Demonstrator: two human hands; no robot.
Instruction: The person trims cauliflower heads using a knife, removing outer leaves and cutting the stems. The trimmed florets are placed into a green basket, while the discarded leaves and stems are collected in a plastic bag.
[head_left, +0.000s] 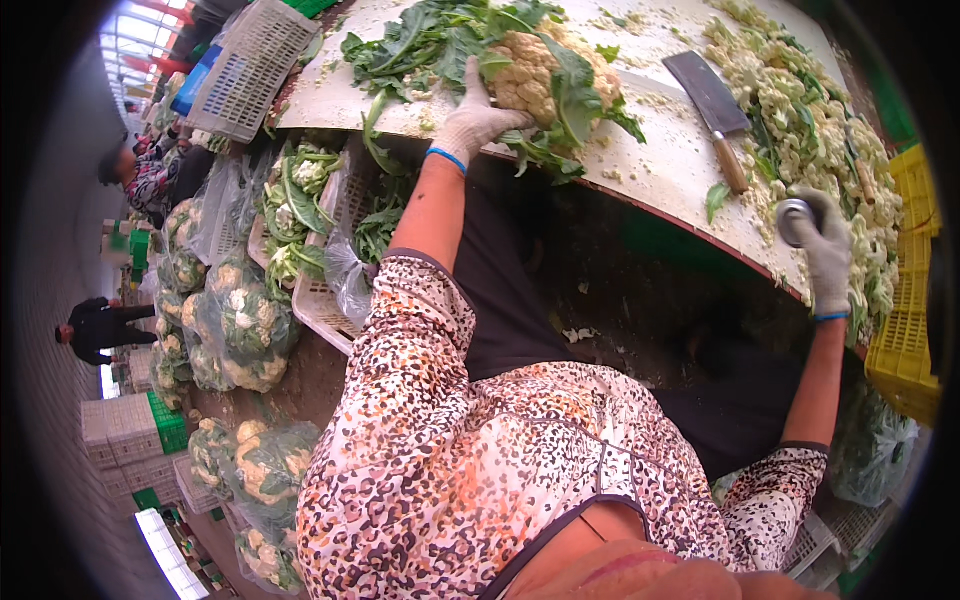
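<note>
My left hand (480, 118), in a pale work glove with a blue cuff, grips the near left side of a cauliflower head (523, 77) at the edge of the white table (637, 150). Green leaves still wrap the head and hang over the edge. In my gloved right hand (823, 244) is a round, metal-rimmed tool (793, 222); fingers hide the rest of it. That hand is beside a long heap of cut cauliflower florets (810, 120). A cleaver (706, 91) with a wooden handle lies flat between my hands.
Loose leaves (420, 49) lie left of the head. A wooden-handled knife (862, 169) rests on the florets. Yellow crates (904, 315) border the right; a pale crate (255, 64) stands at the left end. Bagged cauliflowers (244, 322) sit on the floor. Two other people (109, 330) are farther left.
</note>
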